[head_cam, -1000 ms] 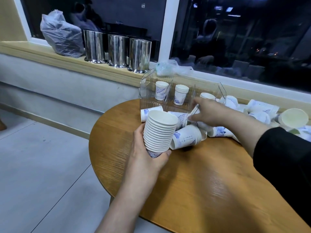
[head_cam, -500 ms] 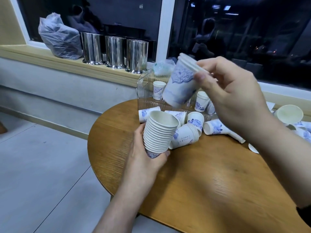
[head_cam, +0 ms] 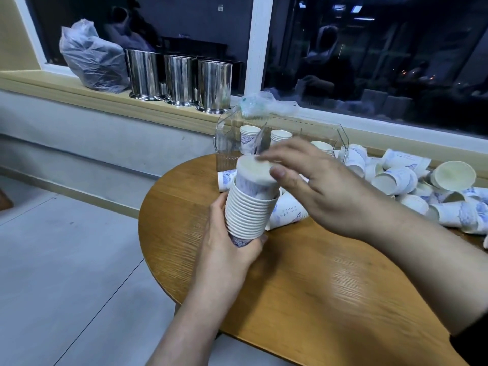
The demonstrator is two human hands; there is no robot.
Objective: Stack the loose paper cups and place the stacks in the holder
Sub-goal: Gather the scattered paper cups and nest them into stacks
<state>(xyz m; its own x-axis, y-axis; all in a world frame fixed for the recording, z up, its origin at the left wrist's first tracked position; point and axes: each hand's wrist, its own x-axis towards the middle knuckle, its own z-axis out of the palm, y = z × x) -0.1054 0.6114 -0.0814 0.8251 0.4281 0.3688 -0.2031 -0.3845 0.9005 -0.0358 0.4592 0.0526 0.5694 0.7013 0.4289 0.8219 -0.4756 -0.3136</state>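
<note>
Head view, left hand [head_cam: 229,249] gripping cup stack [head_cam: 249,215], print unreadable

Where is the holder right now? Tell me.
In the head view, the clear holder stands at the table's far edge below the window, behind the right hand, with the loose cups piled to its right.

Café corner: steel canisters [head_cam: 179,79], windowsill [head_cam: 79,88].
</note>
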